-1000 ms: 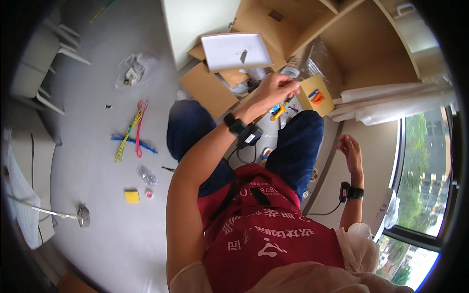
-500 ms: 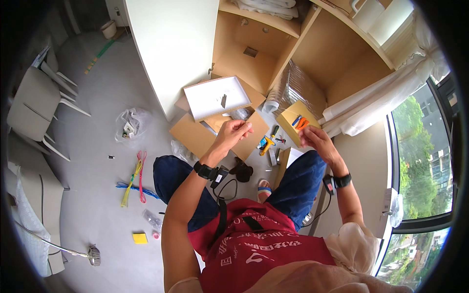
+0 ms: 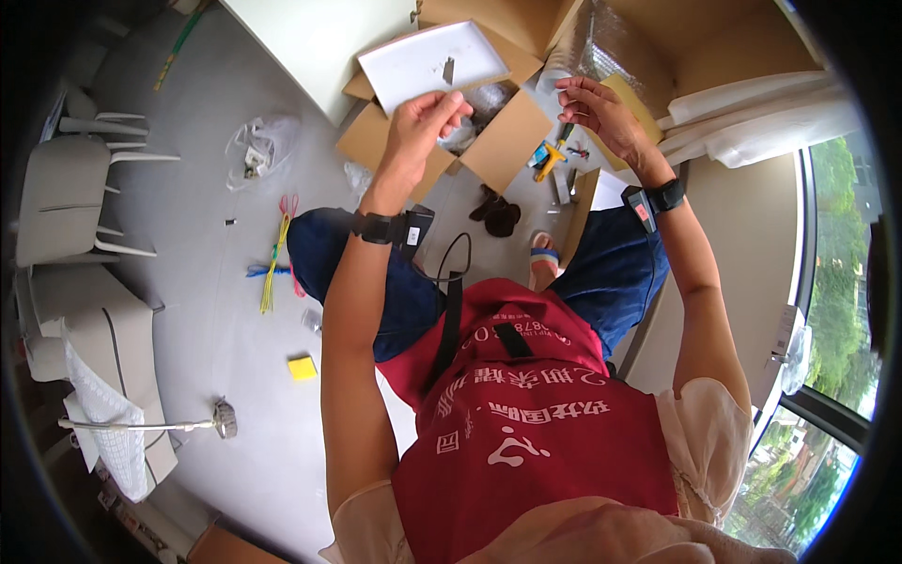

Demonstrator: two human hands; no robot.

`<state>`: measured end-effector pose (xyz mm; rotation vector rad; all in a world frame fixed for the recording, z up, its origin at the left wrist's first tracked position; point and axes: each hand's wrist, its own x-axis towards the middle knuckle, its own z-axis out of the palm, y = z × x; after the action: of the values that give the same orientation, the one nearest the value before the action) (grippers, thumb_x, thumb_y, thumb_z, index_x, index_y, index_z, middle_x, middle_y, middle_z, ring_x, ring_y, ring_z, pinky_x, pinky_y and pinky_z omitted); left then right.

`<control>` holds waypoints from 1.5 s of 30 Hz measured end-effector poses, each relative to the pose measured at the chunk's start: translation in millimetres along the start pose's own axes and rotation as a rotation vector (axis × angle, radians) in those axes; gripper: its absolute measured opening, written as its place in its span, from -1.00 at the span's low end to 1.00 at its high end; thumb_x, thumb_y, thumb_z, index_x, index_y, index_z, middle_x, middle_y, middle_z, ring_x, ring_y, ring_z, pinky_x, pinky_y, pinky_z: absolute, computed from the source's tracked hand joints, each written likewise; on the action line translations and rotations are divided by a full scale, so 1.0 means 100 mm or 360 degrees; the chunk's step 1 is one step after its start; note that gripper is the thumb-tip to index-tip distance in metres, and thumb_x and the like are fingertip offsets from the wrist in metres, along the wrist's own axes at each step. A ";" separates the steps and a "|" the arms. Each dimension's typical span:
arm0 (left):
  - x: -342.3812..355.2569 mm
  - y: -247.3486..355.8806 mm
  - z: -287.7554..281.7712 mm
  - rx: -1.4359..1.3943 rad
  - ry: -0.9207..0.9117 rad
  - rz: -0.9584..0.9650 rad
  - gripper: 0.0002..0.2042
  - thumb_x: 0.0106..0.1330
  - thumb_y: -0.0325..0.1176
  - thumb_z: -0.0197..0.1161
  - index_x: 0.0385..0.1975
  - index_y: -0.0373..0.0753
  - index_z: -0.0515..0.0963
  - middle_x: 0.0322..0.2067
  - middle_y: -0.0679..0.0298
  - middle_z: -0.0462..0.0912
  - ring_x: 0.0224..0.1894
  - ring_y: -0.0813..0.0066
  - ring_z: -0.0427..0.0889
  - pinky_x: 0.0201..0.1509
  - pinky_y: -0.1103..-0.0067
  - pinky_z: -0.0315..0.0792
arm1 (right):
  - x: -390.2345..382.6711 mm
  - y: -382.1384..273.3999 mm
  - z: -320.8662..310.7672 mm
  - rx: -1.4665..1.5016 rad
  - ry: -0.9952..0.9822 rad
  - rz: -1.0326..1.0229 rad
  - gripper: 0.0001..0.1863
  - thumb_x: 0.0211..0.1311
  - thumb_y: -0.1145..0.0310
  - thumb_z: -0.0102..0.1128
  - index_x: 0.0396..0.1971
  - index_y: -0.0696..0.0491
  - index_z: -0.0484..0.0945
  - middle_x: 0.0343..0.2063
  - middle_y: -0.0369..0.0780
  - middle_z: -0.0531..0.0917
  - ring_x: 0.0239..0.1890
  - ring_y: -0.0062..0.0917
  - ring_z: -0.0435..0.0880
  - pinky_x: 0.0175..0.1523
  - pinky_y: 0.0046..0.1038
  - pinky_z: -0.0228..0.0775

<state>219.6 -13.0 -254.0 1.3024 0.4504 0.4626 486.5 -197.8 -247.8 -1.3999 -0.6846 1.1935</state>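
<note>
My left hand (image 3: 425,139) is raised over the open cardboard box (image 3: 512,141), thumb and fingers pinched together. Whatever it may hold is too small to make out. To its right, my right hand (image 3: 606,115) hovers in front of a yellow-tan box (image 3: 635,108), its bent fingers apart and nothing visible in them. A white shallow tray-like lid (image 3: 413,68) with a small dark piece (image 3: 448,70) rests on the cardboard box. Clear plastic wrapping (image 3: 489,101) shows inside the box. Below my right hand, a yellow tool (image 3: 550,165) lies on the floor.
An open cabinet (image 3: 705,42) stands ahead, with bubble wrap (image 3: 601,47) inside. Dark sunglasses (image 3: 498,214) lie between my legs. Leftward are a plastic bag (image 3: 258,155), coloured cords (image 3: 277,258), a yellow pad (image 3: 302,368), a mop (image 3: 224,418) and a chair (image 3: 70,193). A window is at right.
The view has tilted, so the scene sits higher in it. My right hand's fingers have spread, and it no longer overlaps the orange-handled tools. My left hand stays pinched.
</note>
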 end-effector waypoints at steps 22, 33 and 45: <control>-0.13 0.27 -0.85 -0.0279 0.0755 0.0352 -0.83 0.46 -0.31 0.24 -0.28 -0.29 0.63 -0.42 0.37 0.63 -0.42 0.68 0.51 -0.32 0.71 0.37 | 0.39 1.29 -0.15 -0.0022 -0.0094 0.0169 -0.63 0.46 0.27 0.10 0.16 0.10 0.49 -0.13 -0.33 0.62 -0.17 -0.67 0.64 0.07 -0.58 0.48; -0.35 0.39 -0.91 -0.0267 0.0720 0.0496 -0.83 0.47 -0.32 0.23 -0.30 -0.27 0.64 -0.48 0.42 0.56 -0.46 0.70 0.43 -0.35 0.71 0.31 | 0.42 1.34 -0.03 -0.0053 -0.0164 0.0194 -0.63 0.46 0.26 0.10 0.15 0.10 0.50 -0.16 -0.35 0.62 -0.18 -0.70 0.63 0.05 -0.60 0.50; -0.45 0.38 -0.85 -0.0317 0.0806 0.0353 -0.78 0.46 -0.32 0.24 -0.24 -0.40 0.62 -0.49 0.38 0.45 -0.44 0.63 0.34 -0.25 0.61 0.25 | 0.52 1.45 0.33 -0.0257 -0.0392 0.0258 -0.66 0.44 0.26 0.13 0.07 0.14 0.53 -0.20 -0.30 0.63 -0.22 -0.69 0.61 -0.04 -0.63 0.50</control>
<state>132.4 37.9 -231.6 1.0387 0.6632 1.0093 440.8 -169.2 -396.3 -1.4776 -0.8679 1.4825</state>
